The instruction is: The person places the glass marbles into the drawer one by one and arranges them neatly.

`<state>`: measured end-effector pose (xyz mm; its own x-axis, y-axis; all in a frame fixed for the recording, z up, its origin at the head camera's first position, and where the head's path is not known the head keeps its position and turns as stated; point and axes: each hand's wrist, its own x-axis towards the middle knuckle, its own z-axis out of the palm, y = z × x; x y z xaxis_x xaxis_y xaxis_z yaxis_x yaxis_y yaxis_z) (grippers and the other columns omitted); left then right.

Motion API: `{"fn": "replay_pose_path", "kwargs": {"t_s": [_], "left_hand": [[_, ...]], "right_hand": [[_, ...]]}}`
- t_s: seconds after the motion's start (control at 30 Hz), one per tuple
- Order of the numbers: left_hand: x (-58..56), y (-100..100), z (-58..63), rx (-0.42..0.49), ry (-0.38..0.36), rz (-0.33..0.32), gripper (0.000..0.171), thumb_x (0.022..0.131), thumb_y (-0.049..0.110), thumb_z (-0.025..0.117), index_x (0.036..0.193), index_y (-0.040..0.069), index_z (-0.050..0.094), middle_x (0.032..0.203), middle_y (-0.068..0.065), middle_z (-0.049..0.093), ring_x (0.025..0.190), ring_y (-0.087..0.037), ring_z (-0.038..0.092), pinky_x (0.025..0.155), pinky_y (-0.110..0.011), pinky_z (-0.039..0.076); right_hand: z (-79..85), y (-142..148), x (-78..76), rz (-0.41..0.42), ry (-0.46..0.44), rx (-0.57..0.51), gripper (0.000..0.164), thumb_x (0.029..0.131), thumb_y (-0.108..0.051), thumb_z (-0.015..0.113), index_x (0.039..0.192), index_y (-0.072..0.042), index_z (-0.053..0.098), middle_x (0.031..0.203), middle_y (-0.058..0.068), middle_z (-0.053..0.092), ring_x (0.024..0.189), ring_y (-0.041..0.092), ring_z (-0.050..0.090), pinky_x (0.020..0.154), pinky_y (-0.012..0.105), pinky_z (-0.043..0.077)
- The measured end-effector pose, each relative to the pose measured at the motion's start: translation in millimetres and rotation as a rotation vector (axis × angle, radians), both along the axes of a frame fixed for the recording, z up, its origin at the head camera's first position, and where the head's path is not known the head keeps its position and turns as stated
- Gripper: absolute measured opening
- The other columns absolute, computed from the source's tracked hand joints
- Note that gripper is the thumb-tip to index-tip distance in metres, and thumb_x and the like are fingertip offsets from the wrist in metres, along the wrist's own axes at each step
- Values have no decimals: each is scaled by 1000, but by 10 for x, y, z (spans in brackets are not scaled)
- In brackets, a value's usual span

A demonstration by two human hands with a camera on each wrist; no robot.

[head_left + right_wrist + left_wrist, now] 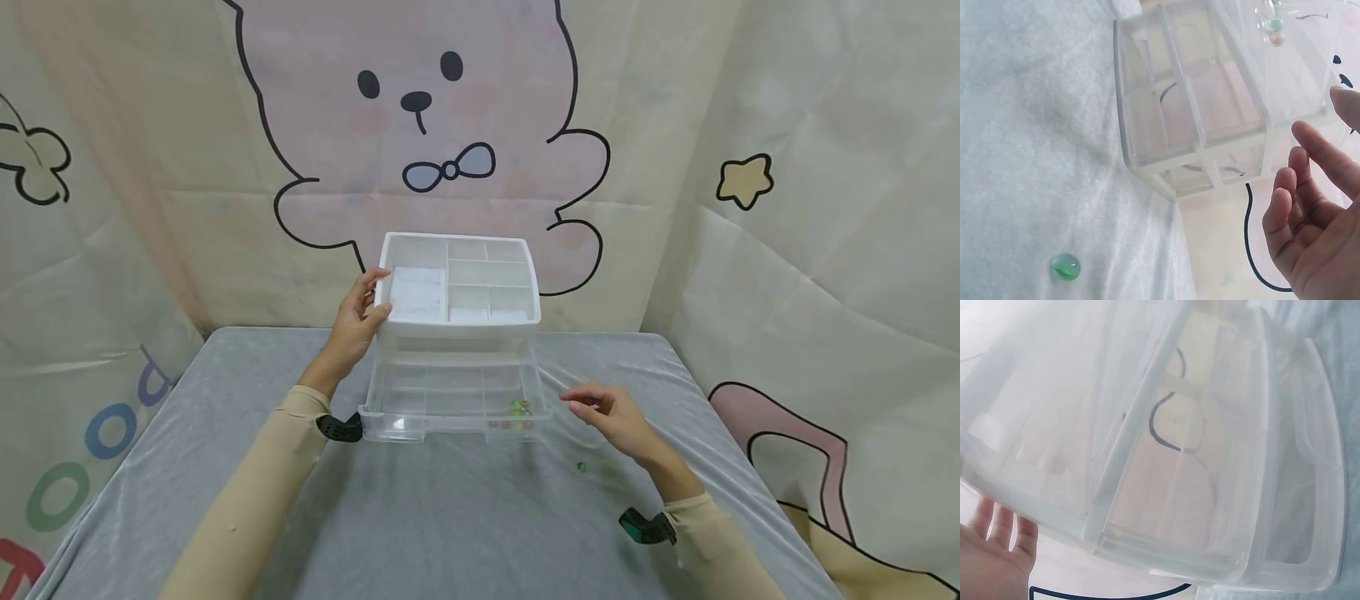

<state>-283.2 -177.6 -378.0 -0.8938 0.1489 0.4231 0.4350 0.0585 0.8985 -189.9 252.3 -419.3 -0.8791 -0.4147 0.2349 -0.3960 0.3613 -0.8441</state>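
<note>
A clear plastic drawer box (pixel 457 343) with a white divided top tray (pixel 417 293) stands on the cloth-covered table. My left hand (pixel 352 329) holds the tray's left edge, thumb toward the front; some fingertips pass behind the rim in the left wrist view. One clear drawer (pixel 450 400) is pulled out toward me. Several green and reddish marbles (pixel 521 408) sit at its right end. Just right of the drawer, my right hand (pixel 615 421) hovers with loosely bent fingers, holding nothing. A single green marble (pixel 1066 267) lies on the cloth below that hand.
Grey-blue cloth (pixel 450 517) covers the table and shows folds on the right. Behind it hangs a backdrop (pixel 495 108) with a printed bear, and printed panels flank both sides. Black bands (pixel 647 527) are worn at the wrists.
</note>
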Motion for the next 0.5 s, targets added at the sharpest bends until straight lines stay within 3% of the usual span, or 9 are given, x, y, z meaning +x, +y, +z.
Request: {"fn": "replay_pose_path", "kwargs": {"t_s": [0.2,0.5], "left_hand": [[-2,0,1,2,-2,0,51,101,7,50,150,14,37,151,-14,36,118,-19,45,83,-20,48],[0,-1,7,-4,-15,-2,52,101,8,50,151,15,37,152,-14,35,122,-21,45,83,-20,48]], "right_hand": [[-100,44,4,-32,-56,37,25,102,-12,59,121,-1,70,113,-18,67,88,3,55,73,27,49],[-262,120,33,-39,-63,54,25,101,-12,59,121,-1,70,114,-18,68,78,3,52,73,30,52]]}}
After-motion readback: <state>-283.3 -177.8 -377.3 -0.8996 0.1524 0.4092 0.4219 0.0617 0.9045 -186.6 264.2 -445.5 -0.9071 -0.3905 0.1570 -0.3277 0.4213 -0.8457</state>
